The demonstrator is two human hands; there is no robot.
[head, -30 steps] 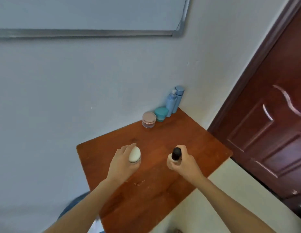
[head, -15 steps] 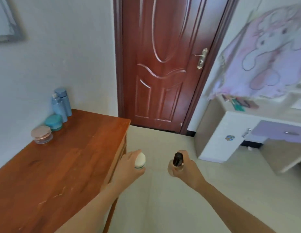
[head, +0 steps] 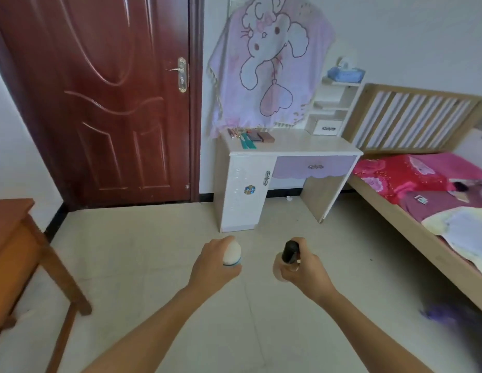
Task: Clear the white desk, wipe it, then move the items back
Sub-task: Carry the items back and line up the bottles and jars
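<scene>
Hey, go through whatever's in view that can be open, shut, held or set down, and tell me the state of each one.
Brown door: closed.
Purple drawer: shut.
Cabinet door: shut.
White egg-shaped container: held in the left hand, off any surface.
Black-capped bottle: cap on, gripped by the right hand.
White desk: small items lying at its back left corner.

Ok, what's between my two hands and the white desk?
In the head view, only bare pale floor lies between the left hand, the right hand and the white desk.
</scene>
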